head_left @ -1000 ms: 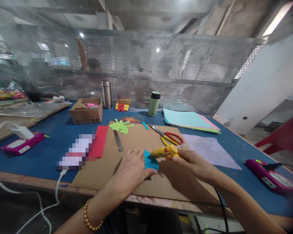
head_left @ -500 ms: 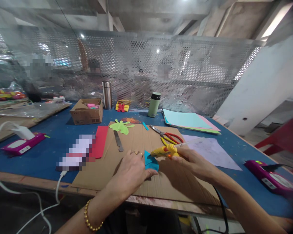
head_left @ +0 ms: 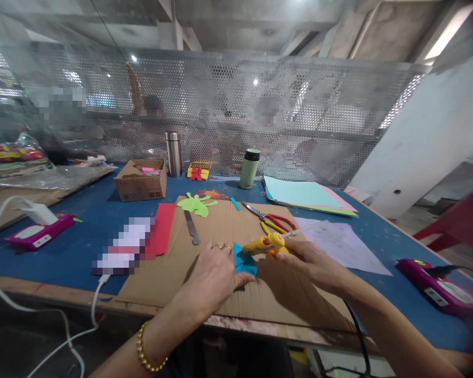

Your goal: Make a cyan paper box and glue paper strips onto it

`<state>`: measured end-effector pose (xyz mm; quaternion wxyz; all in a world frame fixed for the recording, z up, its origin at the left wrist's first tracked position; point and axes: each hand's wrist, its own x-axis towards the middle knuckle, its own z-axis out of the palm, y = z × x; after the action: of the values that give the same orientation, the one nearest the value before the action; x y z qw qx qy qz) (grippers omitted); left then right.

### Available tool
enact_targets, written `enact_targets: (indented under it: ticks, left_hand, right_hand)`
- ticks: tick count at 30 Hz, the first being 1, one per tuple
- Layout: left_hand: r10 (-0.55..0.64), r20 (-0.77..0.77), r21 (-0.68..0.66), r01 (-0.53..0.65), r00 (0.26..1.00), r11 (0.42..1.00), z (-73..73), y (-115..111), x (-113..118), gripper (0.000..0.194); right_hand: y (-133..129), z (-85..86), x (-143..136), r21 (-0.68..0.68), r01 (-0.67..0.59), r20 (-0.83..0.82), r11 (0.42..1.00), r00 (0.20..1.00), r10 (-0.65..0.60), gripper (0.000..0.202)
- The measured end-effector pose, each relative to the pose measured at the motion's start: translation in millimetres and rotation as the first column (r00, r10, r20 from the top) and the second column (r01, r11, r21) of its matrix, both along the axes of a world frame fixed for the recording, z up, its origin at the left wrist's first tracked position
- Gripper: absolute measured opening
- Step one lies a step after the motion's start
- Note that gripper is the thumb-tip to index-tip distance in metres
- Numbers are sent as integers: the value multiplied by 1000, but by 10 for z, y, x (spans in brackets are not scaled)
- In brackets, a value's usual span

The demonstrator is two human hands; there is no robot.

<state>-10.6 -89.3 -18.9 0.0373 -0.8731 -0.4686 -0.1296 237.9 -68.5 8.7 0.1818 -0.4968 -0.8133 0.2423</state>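
Note:
My left hand (head_left: 216,270) is closed on a small blue paper piece (head_left: 247,266), its thumb along the lower edge and other fingers behind the left side. My right hand (head_left: 309,262) grips a yellow hot glue gun (head_left: 264,244) with a clear glue stick out of its back. The gun's nozzle points left and meets the blue paper, or hovers just over it; I cannot tell which. Both hands are above a brown cardboard sheet (head_left: 177,281). Beyond the glue gun lie scissors (head_left: 271,218) with red and yellow handles.
Green paper leaf shapes (head_left: 197,205), a metal blade (head_left: 191,230) and a blue strip (head_left: 235,203) lie on the cardboard. Left are red paper (head_left: 161,231), a phone (head_left: 124,247) and a cardboard box (head_left: 141,181). A green tumbler (head_left: 249,169) and stacked coloured paper (head_left: 303,193) stand behind.

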Motion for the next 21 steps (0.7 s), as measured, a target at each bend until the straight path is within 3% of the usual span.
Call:
enact_targets:
  ticks: [7,13,21]
  left_hand:
    - [-5,9,-4,5,1000,1000,-14,10,-2,45]
    - [3,18,-37,-2,1000,999,-1,-1,-2,45]
    - [-7,3,-22,7,1000,1000,-25,17,3,47]
  right_hand:
    - [-4,72,20,88,-25,38,996,999,22,47]
    - [16,81,-30,23,-17,17,1000,1000,17,52]
    - [-8,97,2,52,-42,32,998,999,41,53]
